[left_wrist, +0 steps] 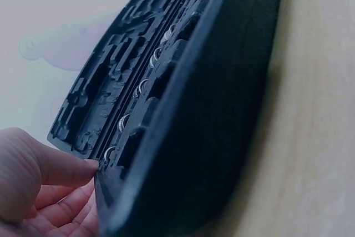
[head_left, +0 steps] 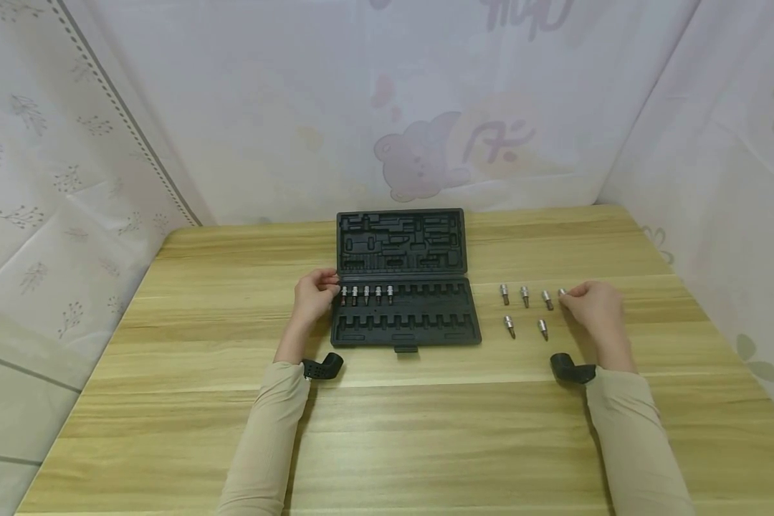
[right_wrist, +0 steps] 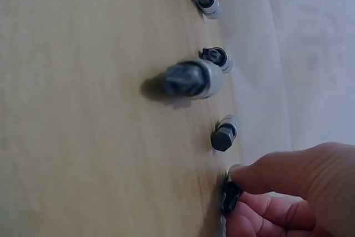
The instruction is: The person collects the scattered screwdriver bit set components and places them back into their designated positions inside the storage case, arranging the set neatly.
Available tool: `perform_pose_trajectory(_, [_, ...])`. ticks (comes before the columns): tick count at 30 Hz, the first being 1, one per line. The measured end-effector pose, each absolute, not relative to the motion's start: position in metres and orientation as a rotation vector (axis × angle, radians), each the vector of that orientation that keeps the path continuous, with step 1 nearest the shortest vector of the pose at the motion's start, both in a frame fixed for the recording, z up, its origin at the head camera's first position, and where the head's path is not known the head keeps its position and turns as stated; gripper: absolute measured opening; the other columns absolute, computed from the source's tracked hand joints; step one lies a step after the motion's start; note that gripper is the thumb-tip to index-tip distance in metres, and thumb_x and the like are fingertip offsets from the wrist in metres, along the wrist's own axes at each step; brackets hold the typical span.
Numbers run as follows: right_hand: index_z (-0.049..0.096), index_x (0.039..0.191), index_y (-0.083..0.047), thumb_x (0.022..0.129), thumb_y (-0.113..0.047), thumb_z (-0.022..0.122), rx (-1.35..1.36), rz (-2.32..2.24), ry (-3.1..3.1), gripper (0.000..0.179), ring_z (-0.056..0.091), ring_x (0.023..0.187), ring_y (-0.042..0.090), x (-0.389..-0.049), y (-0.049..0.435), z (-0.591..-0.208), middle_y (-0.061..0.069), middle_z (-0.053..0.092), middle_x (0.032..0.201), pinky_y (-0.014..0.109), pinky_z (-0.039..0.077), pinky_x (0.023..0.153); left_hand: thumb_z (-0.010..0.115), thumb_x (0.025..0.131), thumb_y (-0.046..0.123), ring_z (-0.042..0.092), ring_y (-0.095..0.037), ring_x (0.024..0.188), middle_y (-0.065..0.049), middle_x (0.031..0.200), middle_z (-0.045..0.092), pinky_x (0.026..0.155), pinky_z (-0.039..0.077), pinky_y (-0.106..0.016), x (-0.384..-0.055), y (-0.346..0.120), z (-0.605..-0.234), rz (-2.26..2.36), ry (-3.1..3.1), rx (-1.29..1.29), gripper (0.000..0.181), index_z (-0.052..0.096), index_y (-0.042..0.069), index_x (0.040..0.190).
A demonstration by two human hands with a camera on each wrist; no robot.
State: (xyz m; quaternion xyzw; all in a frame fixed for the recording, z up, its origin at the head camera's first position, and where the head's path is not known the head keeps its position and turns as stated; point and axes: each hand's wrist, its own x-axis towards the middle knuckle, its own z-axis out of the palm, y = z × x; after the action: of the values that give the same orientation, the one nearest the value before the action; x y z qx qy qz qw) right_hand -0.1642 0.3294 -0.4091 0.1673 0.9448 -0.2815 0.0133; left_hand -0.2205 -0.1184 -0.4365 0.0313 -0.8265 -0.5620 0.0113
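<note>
A black plastic tool case (head_left: pixel 438 340) lies unfolded on the table, its lid spread flat behind the base. Several silver-topped bit sockets (head_left: pixel 366 295) stand in a row at the left of the base's back row of slots. My left hand (head_left: pixel 312 295) holds the case's left edge near the hinge, thumb (left_wrist: pixel 72 169) on the rim. Off to the right of the case, my right hand (head_left: pixel 596 304) pinches a bit socket (right_wrist: pixel 231 195) between thumb and fingers, low at the tabletop. More loose bit sockets (head_left: pixel 524 297) lie just left of that hand.
The wooden table (head_left: pixel 426 444) reaches back to a patterned cloth backdrop (head_left: pixel 284 107). A latch (head_left: pixel 405 349) sticks out from the case's front edge. Black wrist devices (head_left: pixel 322 365) sit on both forearms.
</note>
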Motion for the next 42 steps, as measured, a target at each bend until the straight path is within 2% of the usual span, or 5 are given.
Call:
perform_pose_trajectory(9, [0.069, 0.087, 0.006, 0.082, -0.025, 0.064, 0.529, -0.801, 2.974, 0.032, 0.058, 0.079, 0.034, -0.167, 0.333, -0.411, 0.023, 0.067, 0.09, 0.033, 0.044, 0.058, 0.056, 0.084, -0.008, 0.06, -0.033, 0.096, -0.024, 0.106, 0.063, 0.082, 0.049, -0.036, -0.22, -0.118, -0.435, -1.743, -2.575, 0.072, 0.034, 0.059, -0.008, 0.118])
perform_pose_trajectory(19, [0.067, 0.092, 0.008, 0.083, -0.026, 0.063, 0.541, -0.897, 2.942, 0.036, 0.055, 0.089, 0.04, -0.164, 0.334, -0.409, 0.025, 0.065, 0.094, 0.047, 0.043, 0.072, 0.056, 0.084, -0.009, 0.06, -0.034, 0.096, -0.025, 0.105, 0.063, 0.081, 0.05, -0.035, -0.22, -0.118, -0.434, -1.741, -2.567, 0.054, 0.034, 0.058, -0.01, 0.118])
perform_pose_trajectory(27, [0.069, 0.094, 0.005, 0.084, -0.031, 0.065, 0.545, -0.909, 2.951, 0.038, 0.057, 0.088, 0.034, -0.162, 0.32, -0.4, 0.022, 0.067, 0.097, 0.035, 0.041, 0.066, 0.057, 0.084, -0.009, 0.059, -0.034, 0.096, -0.025, 0.106, 0.063, 0.082, 0.049, -0.035, -0.22, -0.118, -0.434, -1.742, -2.569, 0.073, 0.034, 0.058, -0.009, 0.118])
perform_pose_trajectory(33, [0.068, 0.098, 0.004, 0.084, -0.031, 0.064, 0.547, -0.933, 2.942, 0.038, 0.055, 0.092, 0.035, -0.164, 0.307, -0.392, 0.023, 0.065, 0.101, 0.037, 0.042, 0.068, 0.056, 0.084, -0.009, 0.059, -0.034, 0.097, -0.025, 0.106, 0.063, 0.083, 0.049, -0.036, -0.219, -0.117, -0.432, -1.744, -2.573, 0.087, 0.034, 0.058, -0.009, 0.118])
perform_pose_trajectory(42, [0.068, 0.096, 0.005, 0.083, -0.026, 0.063, 0.518, -1.007, 2.942, 0.034, 0.057, 0.084, 0.03, -0.165, 0.289, -0.386, 0.02, 0.067, 0.095, 0.028, 0.042, 0.061, 0.056, 0.085, -0.009, 0.059, -0.034, 0.097, -0.025, 0.107, 0.062, 0.084, 0.048, -0.037, -0.219, -0.117, -0.432, -1.746, -2.573, 0.09, 0.035, 0.058, -0.009, 0.119])
